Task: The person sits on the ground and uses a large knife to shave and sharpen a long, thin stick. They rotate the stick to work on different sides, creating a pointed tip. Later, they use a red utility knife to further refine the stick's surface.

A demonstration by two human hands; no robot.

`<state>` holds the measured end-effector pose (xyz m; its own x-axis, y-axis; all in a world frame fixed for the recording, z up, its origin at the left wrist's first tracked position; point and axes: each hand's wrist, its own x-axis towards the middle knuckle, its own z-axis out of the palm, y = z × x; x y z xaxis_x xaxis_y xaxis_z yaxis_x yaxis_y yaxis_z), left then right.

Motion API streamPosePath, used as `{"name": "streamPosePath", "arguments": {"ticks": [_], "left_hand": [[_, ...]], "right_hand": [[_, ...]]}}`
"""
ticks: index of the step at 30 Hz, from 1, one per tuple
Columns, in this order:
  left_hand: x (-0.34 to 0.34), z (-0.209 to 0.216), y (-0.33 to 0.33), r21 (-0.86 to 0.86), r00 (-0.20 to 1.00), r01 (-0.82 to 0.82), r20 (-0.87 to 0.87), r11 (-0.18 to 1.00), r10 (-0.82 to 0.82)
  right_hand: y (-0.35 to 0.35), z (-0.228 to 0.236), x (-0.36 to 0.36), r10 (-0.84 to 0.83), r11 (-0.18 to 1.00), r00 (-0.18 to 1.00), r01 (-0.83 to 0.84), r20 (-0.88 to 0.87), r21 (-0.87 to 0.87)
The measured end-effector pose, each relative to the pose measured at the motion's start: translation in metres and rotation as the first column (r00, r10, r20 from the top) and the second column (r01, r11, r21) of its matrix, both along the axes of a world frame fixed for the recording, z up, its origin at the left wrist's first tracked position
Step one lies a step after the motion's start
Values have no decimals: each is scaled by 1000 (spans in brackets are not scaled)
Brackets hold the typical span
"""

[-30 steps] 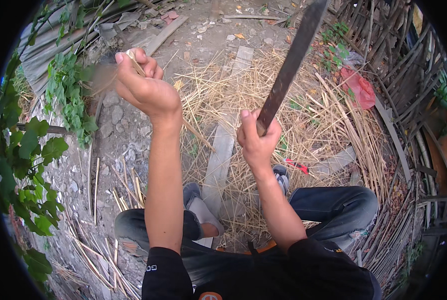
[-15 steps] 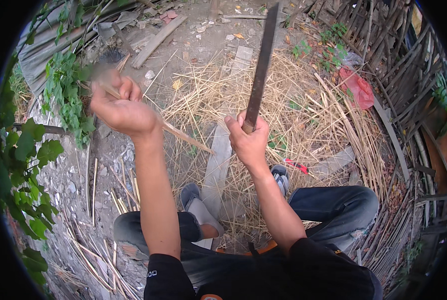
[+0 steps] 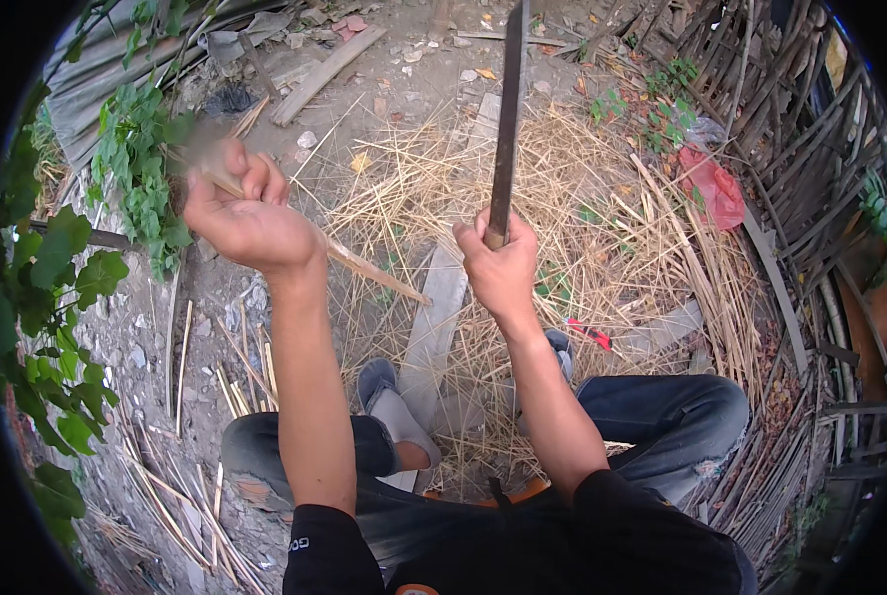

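Note:
My left hand (image 3: 250,213), raised at the left with its palm turned up, is closed around a pale split stick (image 3: 379,276). One end of the stick slants down to the right, over a grey plank (image 3: 433,322); a blurred patch hides the other end. In my right hand (image 3: 500,263) is the short wooden handle of a machete, the fingers wrapped round it. The long dark blade (image 3: 509,119) points up and away from me. Blade and stick are apart.
Straw-like slivers (image 3: 582,188) litter the ground ahead. A red-and-black tool (image 3: 590,335) lies by my right foot. Red plastic (image 3: 711,186) is beside the stick fence (image 3: 761,99) at the right. Leafy vines (image 3: 136,169) hang at the left; cut sticks (image 3: 245,382) lie near my left knee.
The machete has swung slightly left and stands more upright, my right hand shifting a little with it. The left hand keeps its hold on the stick, nearly unmoved. The view has shifted slightly.

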<state>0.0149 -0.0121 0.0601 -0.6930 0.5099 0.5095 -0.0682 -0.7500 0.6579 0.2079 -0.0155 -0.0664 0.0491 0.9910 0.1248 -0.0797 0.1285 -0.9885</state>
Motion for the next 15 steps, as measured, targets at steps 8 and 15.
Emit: {"name": "streamPosePath", "arguments": {"ticks": [8,15], "left_hand": [[27,13,2,-9,997,9,74,1000,-8],[13,7,-3,-10,998,-63,28,998,64]], "right_hand": [[-101,-238,2,353,661,897,-37,267,-749],[12,-24,-12,51,983,998,-46,27,-176]]}}
